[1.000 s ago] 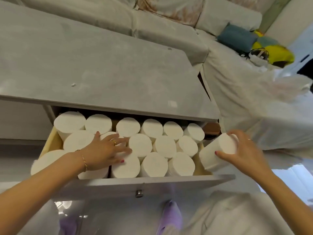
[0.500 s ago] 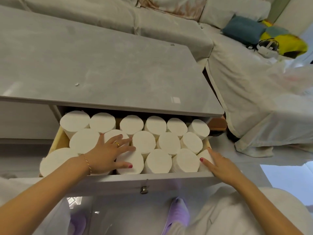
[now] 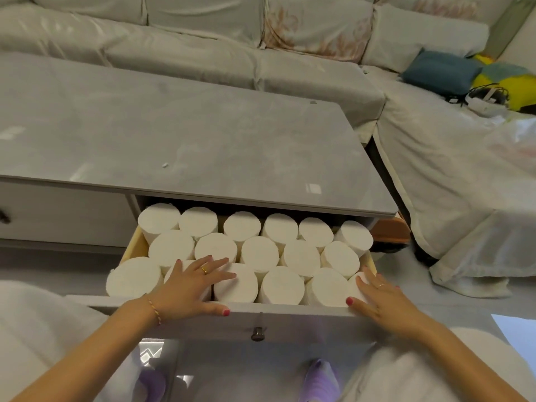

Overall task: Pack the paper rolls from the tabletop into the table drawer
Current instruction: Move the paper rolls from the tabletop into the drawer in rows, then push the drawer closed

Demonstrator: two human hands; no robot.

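Note:
The table drawer (image 3: 293, 316) is pulled out under the grey tabletop (image 3: 179, 143) and packed with several white paper rolls (image 3: 259, 253) standing on end in three rows. My left hand (image 3: 191, 288) lies flat with fingers spread on the tops of the front-left rolls, thumb on the drawer's front edge. My right hand (image 3: 377, 297) presses flat on the front-right roll (image 3: 358, 284) in the drawer's corner. Neither hand grips anything. No rolls show on the tabletop.
A covered sofa (image 3: 261, 62) runs behind and to the right of the table, with a blue cushion (image 3: 441, 72) and a yellow one (image 3: 513, 88). The drawer knob (image 3: 257, 333) faces me. My knees and purple socks (image 3: 319, 378) are below the drawer.
My right hand carried a roll from the right side into the drawer's front-right corner, let go, and now rests flat on top. My left hand stayed on the front rolls.

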